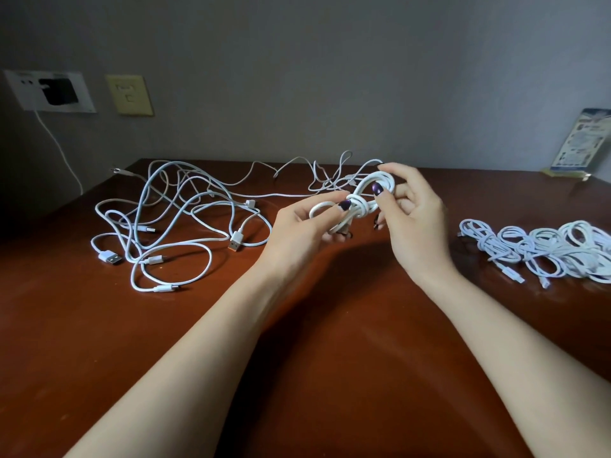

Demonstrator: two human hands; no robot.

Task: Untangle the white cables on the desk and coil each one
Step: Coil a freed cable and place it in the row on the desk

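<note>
Now my left hand (307, 223) and right hand (413, 219) each pinch one end of a coil (358, 196) above the table (297, 325), so its wrap cannot spring loose; the tangle (178, 209) lies left, finished coils (545, 252) right, kept apart.

Black adapter (59, 90) in wall socket (20, 94) — leaflet stand (585, 140) right.

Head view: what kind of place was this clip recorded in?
Probably a home or hotel room: a brown wooden desk against a plain grey wall, a wall socket with a black charger plugged in, and a printed card stand at the right.
</note>
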